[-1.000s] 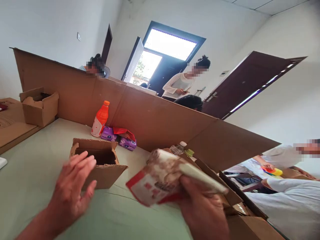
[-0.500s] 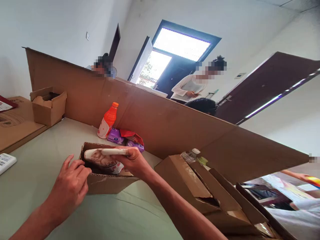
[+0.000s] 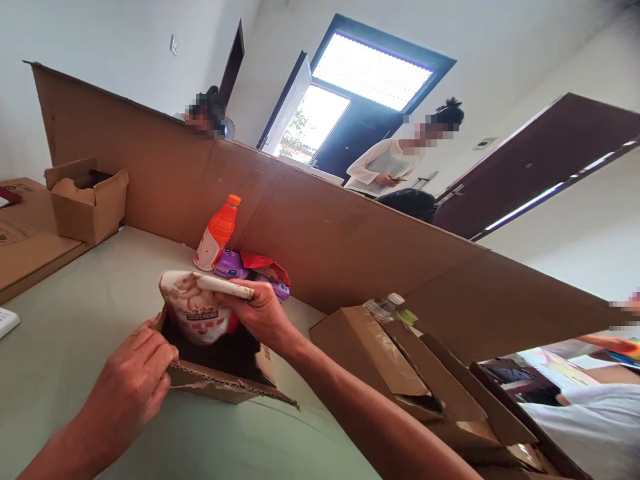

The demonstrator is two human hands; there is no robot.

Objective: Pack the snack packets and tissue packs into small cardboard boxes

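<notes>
My right hand (image 3: 263,310) is closed on the top edge of a white, brown and red printed snack bag (image 3: 200,313). The bag hangs partly inside a small open cardboard box (image 3: 225,387), its upper part above the rim. At the box's left corner, my left hand (image 3: 135,373) grips the cardboard edge with bent fingers. Behind the box stand an orange drink bottle (image 3: 218,230) with an orange cap, purple packets (image 3: 231,265) and a red wrapper (image 3: 265,265).
A cardboard panel (image 3: 320,213) closes off the table's far side. Another small box (image 3: 87,207) sits at left, near a white device (image 3: 7,322). To the right are larger cartons (image 3: 370,353) with a clear plastic bottle (image 3: 387,305). People are beyond the panel.
My right hand has raised the bag, so more of its printed front shows above the box. The box has tipped toward me, and my left hand has closed on its edge.
</notes>
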